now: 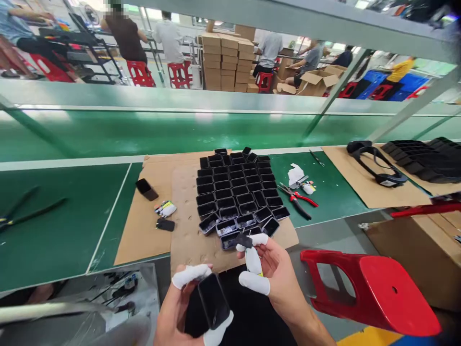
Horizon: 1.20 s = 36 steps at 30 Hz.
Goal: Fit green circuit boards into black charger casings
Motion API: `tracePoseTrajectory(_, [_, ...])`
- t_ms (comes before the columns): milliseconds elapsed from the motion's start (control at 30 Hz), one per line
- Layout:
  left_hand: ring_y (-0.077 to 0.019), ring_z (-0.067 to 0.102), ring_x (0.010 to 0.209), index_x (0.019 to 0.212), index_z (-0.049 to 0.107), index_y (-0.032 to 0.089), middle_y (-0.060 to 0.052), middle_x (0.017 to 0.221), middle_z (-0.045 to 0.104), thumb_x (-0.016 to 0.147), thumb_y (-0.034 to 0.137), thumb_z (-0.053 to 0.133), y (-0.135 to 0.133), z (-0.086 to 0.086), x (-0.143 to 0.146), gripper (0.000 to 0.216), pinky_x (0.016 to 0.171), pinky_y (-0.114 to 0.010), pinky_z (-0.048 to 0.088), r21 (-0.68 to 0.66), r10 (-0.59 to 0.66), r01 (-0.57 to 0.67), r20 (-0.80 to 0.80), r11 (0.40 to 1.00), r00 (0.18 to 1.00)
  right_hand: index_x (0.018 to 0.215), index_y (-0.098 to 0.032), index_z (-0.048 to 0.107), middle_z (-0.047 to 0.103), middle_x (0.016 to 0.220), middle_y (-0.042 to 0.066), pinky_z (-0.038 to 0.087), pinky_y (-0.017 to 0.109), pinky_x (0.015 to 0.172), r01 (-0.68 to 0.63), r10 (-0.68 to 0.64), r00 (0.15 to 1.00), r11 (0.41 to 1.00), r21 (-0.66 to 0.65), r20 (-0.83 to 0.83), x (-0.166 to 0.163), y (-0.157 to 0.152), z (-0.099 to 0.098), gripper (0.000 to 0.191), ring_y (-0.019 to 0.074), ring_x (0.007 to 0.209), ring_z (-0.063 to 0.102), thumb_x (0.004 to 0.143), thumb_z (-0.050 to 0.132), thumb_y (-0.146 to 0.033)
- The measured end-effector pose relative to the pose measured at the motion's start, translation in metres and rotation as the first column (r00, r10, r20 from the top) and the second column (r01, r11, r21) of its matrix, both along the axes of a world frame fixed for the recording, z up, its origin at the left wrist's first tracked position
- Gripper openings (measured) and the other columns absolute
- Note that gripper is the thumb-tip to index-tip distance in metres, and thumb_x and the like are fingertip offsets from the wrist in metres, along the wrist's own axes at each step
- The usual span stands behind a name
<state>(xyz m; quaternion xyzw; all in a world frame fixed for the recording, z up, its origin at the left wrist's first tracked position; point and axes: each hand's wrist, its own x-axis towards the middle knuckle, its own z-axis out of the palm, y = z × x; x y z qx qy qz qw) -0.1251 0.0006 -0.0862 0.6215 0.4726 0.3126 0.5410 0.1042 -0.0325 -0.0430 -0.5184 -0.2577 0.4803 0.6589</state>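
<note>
My left hand point(187, 307), with white finger cots on, is closed round a black rectangular plastic shell point(213, 300) held low in front of me. My right hand point(268, 269), also in finger cots, pinches a small dark piece point(244, 241) between thumb and fingertips just above the shell. Right beyond my hands, several rows of matching black shells point(236, 190) lie open side up on a brown cardboard sheet point(183, 230).
A lone black shell point(146, 189), a small black part point(165, 224) and a white bit point(165, 208) lie left of the rows. Red-handled pliers point(298, 199) and white scraps point(296, 174) lie right. A red stool point(374, 288) stands at my right. Black trays point(421, 158) sit far right; people work behind the conveyor.
</note>
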Motion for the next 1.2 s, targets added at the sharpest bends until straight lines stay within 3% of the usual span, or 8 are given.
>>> tracePoseTrajectory(133, [-0.0337, 0.081, 0.129, 0.140, 0.068, 0.031, -0.010, 0.142, 0.074, 0.087, 0.043, 0.096, 0.006, 0.008, -0.003, 0.061, 0.115, -0.048, 0.068, 0.063, 0.004, -0.009, 0.082, 0.998, 0.997, 0.112, -0.032, 0.086, 0.083, 0.103, 0.004, 0.064, 0.036, 0.083, 0.001, 0.003, 0.993, 0.999, 0.032, -0.115, -0.014, 0.004, -0.003, 0.072, 0.0238, 0.089, 0.075, 0.051, 0.118, -0.052])
tracePoseTrajectory(267, [-0.0326, 0.080, 0.126, 0.143, 0.073, 0.032, -0.011, 0.145, 0.070, 0.083, 0.034, 0.099, 0.010, 0.021, -0.006, 0.065, 0.110, -0.045, 0.071, 0.088, -0.027, 0.019, 0.091, 0.996, 0.995, 0.114, -0.033, 0.087, 0.084, 0.104, 0.008, 0.062, 0.039, 0.067, -0.051, 0.041, 0.965, 0.998, -0.033, -0.259, -0.016, -0.001, -0.002, 0.076, 0.0260, 0.076, 0.071, 0.051, 0.114, -0.066])
tracePoseTrajectory(400, [-0.0338, 0.080, 0.128, 0.146, 0.075, 0.034, -0.012, 0.149, 0.070, 0.084, 0.033, 0.099, 0.011, 0.035, -0.004, 0.066, 0.114, -0.048, 0.069, 0.056, -0.046, 0.040, 0.108, 0.998, 0.993, 0.116, -0.031, 0.086, 0.081, 0.096, 0.011, 0.067, 0.049, 0.071, -0.136, 0.135, 0.963, 0.991, 0.014, -0.235, -0.012, -0.010, 0.004, 0.073, 0.0349, 0.080, 0.076, 0.059, 0.109, -0.071])
tracePoseTrajectory(467, [-0.0329, 0.080, 0.127, 0.147, 0.075, 0.036, -0.010, 0.145, 0.072, 0.084, 0.030, 0.098, 0.014, 0.042, 0.000, 0.068, 0.111, -0.045, 0.070, 0.063, -0.078, 0.071, 0.111, 0.995, 0.991, 0.116, -0.031, 0.086, 0.080, 0.095, 0.012, 0.070, 0.054, 0.077, -0.144, 0.146, 0.965, 0.989, 0.024, -0.219, -0.012, -0.013, 0.010, 0.061, 0.0393, 0.089, 0.079, 0.073, 0.102, -0.070])
tracePoseTrajectory(567, [-0.0312, 0.081, 0.122, 0.147, 0.075, 0.038, -0.009, 0.136, 0.073, 0.082, 0.024, 0.099, 0.019, 0.049, 0.005, 0.071, 0.105, -0.041, 0.072, 0.128, -0.123, 0.108, 0.122, 0.986, 0.985, 0.114, -0.031, 0.086, 0.080, 0.097, 0.013, 0.071, 0.056, 0.082, -0.123, 0.140, 0.974, 0.987, 0.103, -0.180, -0.013, -0.012, 0.020, 0.044, 0.0384, 0.088, 0.081, 0.088, 0.092, -0.066])
tracePoseTrajectory(733, [-0.0324, 0.078, 0.127, 0.150, 0.074, 0.038, -0.011, 0.140, 0.069, 0.086, 0.020, 0.094, 0.018, 0.047, 0.007, 0.070, 0.108, -0.044, 0.070, 0.212, -0.171, 0.154, 0.066, 0.965, 0.983, 0.111, -0.031, 0.089, 0.082, 0.098, 0.010, 0.069, 0.048, 0.076, -0.163, 0.153, 0.986, 0.951, 0.264, 0.060, -0.010, -0.002, 0.032, 0.069, 0.0333, 0.082, 0.077, 0.058, 0.112, -0.068])
tracePoseTrajectory(933, [-0.0373, 0.071, 0.138, 0.148, 0.078, 0.033, -0.015, 0.151, 0.066, 0.083, 0.024, 0.093, 0.012, 0.041, 0.003, 0.067, 0.117, -0.051, 0.065, 0.176, -0.151, 0.155, -0.031, 0.972, 0.988, 0.112, -0.030, 0.089, 0.083, 0.102, 0.011, 0.067, 0.046, 0.081, -0.229, 0.185, 0.967, 0.933, 0.278, 0.175, -0.001, 0.005, 0.036, 0.056, 0.0327, 0.088, 0.078, 0.070, 0.110, -0.059])
tracePoseTrajectory(1200, [-0.0299, 0.073, 0.133, 0.153, 0.071, 0.041, -0.007, 0.143, 0.066, 0.082, 0.011, 0.092, 0.017, 0.053, 0.014, 0.079, 0.115, -0.039, 0.065, 0.277, -0.185, 0.174, 0.017, 0.945, 0.982, 0.115, -0.030, 0.090, 0.082, 0.098, 0.008, 0.066, 0.042, 0.076, -0.220, 0.140, 0.956, 0.923, 0.316, 0.256, -0.002, 0.007, 0.038, 0.064, 0.0294, 0.084, 0.076, 0.062, 0.115, -0.056])
